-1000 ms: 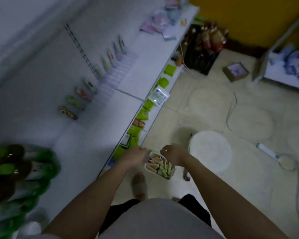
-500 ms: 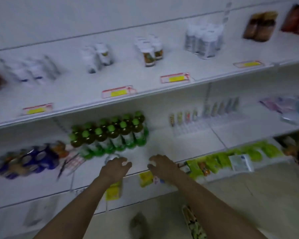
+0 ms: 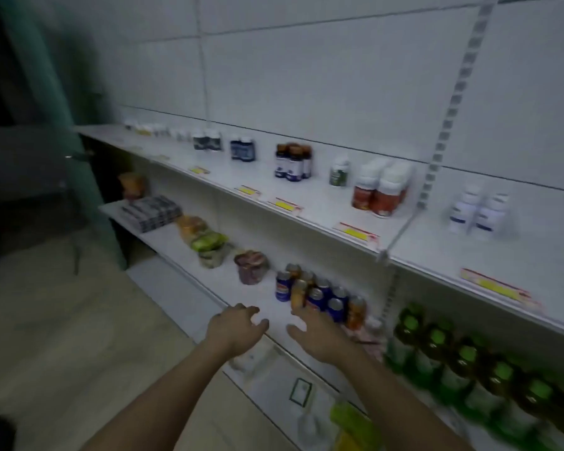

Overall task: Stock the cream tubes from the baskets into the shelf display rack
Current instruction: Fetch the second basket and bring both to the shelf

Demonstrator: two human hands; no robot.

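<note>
Reaching forward, the left hand (image 3: 233, 330) and right hand (image 3: 319, 333) are loosely spread, holding nothing. Blue cans (image 3: 316, 296) stand just beyond the right hand. No cream tubes, baskets or rack visible; stocking progress cannot be judged.

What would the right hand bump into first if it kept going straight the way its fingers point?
Most likely the cluster of blue and orange drink cans on the white middle shelf. The right hand points up and forward at them, its fingertips very near the closest orange can. Blur hides whether they already touch.
</note>
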